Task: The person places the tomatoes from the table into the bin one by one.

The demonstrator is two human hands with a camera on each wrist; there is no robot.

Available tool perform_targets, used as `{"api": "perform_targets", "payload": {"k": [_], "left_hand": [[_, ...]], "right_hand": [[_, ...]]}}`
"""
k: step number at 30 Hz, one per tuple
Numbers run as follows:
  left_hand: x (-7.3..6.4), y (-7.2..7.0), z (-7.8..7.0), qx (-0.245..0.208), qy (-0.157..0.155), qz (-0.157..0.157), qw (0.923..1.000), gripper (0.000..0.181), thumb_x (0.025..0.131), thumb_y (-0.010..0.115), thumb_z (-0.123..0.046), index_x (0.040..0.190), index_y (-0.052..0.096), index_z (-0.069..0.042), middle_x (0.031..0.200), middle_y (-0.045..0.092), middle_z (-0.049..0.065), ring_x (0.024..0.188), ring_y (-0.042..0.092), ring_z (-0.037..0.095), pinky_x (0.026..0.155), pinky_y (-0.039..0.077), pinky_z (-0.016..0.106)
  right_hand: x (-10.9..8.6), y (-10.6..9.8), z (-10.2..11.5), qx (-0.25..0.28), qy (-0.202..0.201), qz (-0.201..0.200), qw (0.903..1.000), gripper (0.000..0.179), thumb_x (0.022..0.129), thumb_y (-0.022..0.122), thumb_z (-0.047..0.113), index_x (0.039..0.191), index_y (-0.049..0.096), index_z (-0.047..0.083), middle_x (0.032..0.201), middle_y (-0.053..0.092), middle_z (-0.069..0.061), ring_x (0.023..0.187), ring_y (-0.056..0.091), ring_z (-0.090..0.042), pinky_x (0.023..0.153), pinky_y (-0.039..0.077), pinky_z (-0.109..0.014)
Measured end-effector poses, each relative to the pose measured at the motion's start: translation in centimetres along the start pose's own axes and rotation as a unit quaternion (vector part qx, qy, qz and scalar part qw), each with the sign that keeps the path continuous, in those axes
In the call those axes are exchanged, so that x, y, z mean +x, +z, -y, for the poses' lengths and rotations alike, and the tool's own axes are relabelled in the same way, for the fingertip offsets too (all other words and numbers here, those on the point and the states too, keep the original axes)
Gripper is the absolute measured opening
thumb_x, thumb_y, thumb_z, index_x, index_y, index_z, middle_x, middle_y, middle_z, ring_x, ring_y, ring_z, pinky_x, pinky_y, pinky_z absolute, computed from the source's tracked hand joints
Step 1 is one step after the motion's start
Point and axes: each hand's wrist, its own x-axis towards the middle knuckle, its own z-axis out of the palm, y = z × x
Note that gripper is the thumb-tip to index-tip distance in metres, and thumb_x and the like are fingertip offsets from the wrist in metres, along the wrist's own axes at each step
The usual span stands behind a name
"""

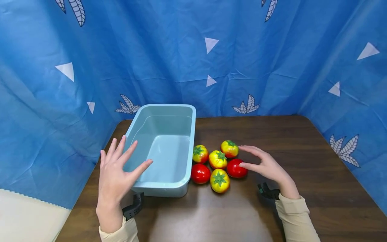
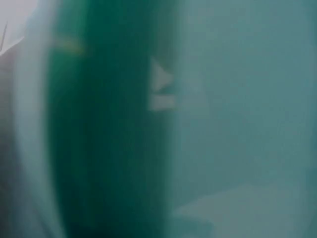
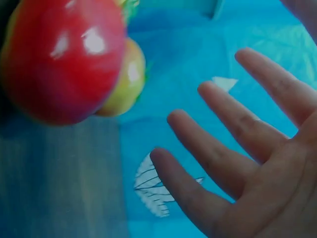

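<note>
My left hand (image 1: 112,178) is held with spread fingers above the near left side of a light blue plastic tub (image 1: 170,154), and it holds nothing. In the left wrist view the blurred teal tub wall (image 2: 237,119) fills most of the picture. With fingers extended, my right hand (image 1: 269,166) is beside the right side of a group of tomatoes; its thumb overlaps a red tomato (image 1: 234,169). That tomato looms large in the right wrist view, with a yellow tomato (image 3: 130,79) behind it and my palm (image 3: 277,188) bare. Another red tomato (image 1: 200,173) sits by the tub.
Several yellow-and-red tomatoes with green leafy tops, one nearest the front (image 1: 219,181), cluster against the tub's right side. All stand on a dark wooden table (image 1: 320,188). A blue patterned curtain (image 1: 181,53) hangs behind and at both sides.
</note>
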Motion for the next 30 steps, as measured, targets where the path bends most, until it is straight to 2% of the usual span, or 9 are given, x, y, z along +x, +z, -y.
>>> {"api": "perform_targets", "payload": {"k": [6, 10, 14, 17, 20, 23, 25, 29, 30], "left_hand": [[-0.1, -0.6, 1.4, -0.008, -0.009, -0.019, 0.9997, 0.07, 0.068, 0.081, -0.044, 0.126, 0.061, -0.011, 0.144, 0.039, 0.012, 0.138, 0.025, 0.031, 0.11, 0.007, 0.057], [-0.3, -1.4, 2.7, -0.043, -0.03, 0.003, 0.9986, 0.067, 0.07, 0.082, -0.036, 0.128, 0.06, -0.012, 0.146, 0.036, 0.009, 0.139, 0.022, 0.025, 0.111, 0.009, 0.054], [-0.9, -2.2, 4.5, -0.113, -0.066, 0.041, 0.9906, 0.064, 0.073, 0.081, -0.022, 0.132, 0.057, -0.018, 0.15, 0.029, -0.005, 0.14, 0.019, 0.014, 0.109, 0.018, 0.052], [-1.3, -2.5, 6.0, -0.159, -0.082, 0.077, 0.9808, 0.064, 0.078, 0.077, -0.012, 0.136, 0.052, -0.02, 0.152, 0.022, -0.01, 0.139, 0.018, 0.008, 0.107, 0.025, 0.034], [-1.6, -2.4, 7.2, -0.204, -0.073, 0.105, 0.9705, 0.066, 0.081, 0.072, -0.001, 0.14, 0.046, -0.014, 0.154, 0.02, -0.006, 0.139, 0.02, 0.009, 0.099, 0.029, 0.014], [-1.7, -2.3, 8.2, -0.268, -0.057, 0.127, 0.9533, 0.069, 0.08, 0.067, 0.009, 0.142, 0.041, -0.007, 0.154, 0.021, -0.001, 0.137, 0.024, 0.007, 0.09, 0.036, 0.008], [-1.9, -2.2, 8.7, -0.32, -0.046, 0.144, 0.9352, 0.07, 0.081, 0.063, 0.014, 0.144, 0.036, -0.004, 0.152, 0.025, 0.001, 0.132, 0.031, 0.006, 0.087, 0.041, 0.01], [-2.3, -2.1, 9.6, -0.413, -0.029, 0.179, 0.8924, 0.07, 0.083, 0.055, 0.02, 0.145, 0.028, 0.001, 0.145, 0.033, 0.003, 0.117, 0.049, 0.008, 0.081, 0.049, 0.019], [-2.3, -2.1, 9.8, -0.424, -0.023, 0.187, 0.886, 0.07, 0.083, 0.053, 0.02, 0.146, 0.027, 0.002, 0.144, 0.034, 0.003, 0.112, 0.052, 0.009, 0.079, 0.051, 0.021]], "right_hand": [[0.6, 0.5, -1.8, 0.013, 0.01, 0.014, 0.9998, 0.061, 0.077, 0.077, 0.031, 0.131, 0.054, 0.014, 0.134, 0.048, -0.013, 0.123, 0.041, -0.035, 0.092, 0.04, -0.06], [0.9, 0.8, -2.8, 0.027, 0.013, 0.035, 0.9989, 0.064, 0.076, 0.078, 0.03, 0.131, 0.053, 0.01, 0.133, 0.048, -0.015, 0.121, 0.042, -0.037, 0.089, 0.044, -0.056], [1.0, 1.2, -3.6, 0.045, 0.017, 0.051, 0.9976, 0.065, 0.074, 0.079, 0.028, 0.131, 0.053, 0.011, 0.132, 0.048, -0.015, 0.12, 0.042, -0.037, 0.086, 0.048, -0.051], [1.1, 1.3, -4.0, 0.053, 0.02, 0.054, 0.9969, 0.064, 0.073, 0.08, 0.028, 0.13, 0.054, 0.013, 0.131, 0.049, -0.014, 0.119, 0.042, -0.037, 0.087, 0.048, -0.05], [1.1, 1.4, -4.5, 0.055, 0.016, 0.06, 0.9965, 0.062, 0.074, 0.079, 0.028, 0.129, 0.054, 0.012, 0.131, 0.049, -0.014, 0.118, 0.042, -0.036, 0.09, 0.045, -0.053], [1.1, 1.5, -5.0, 0.062, 0.017, 0.071, 0.9954, 0.061, 0.076, 0.078, 0.027, 0.13, 0.054, 0.011, 0.131, 0.049, -0.015, 0.118, 0.042, -0.037, 0.09, 0.044, -0.054], [1.2, 1.6, -5.2, 0.072, 0.022, 0.078, 0.9941, 0.062, 0.076, 0.078, 0.026, 0.13, 0.054, 0.01, 0.131, 0.049, -0.016, 0.117, 0.042, -0.038, 0.089, 0.045, -0.052], [1.2, 1.8, -5.3, 0.084, 0.035, 0.091, 0.9917, 0.063, 0.076, 0.078, 0.027, 0.131, 0.053, 0.012, 0.132, 0.049, -0.016, 0.117, 0.043, -0.039, 0.085, 0.049, -0.045], [1.3, 1.8, -5.3, 0.088, 0.038, 0.093, 0.9911, 0.063, 0.075, 0.079, 0.027, 0.131, 0.053, 0.012, 0.132, 0.049, -0.016, 0.117, 0.043, -0.039, 0.084, 0.05, -0.044]]}}
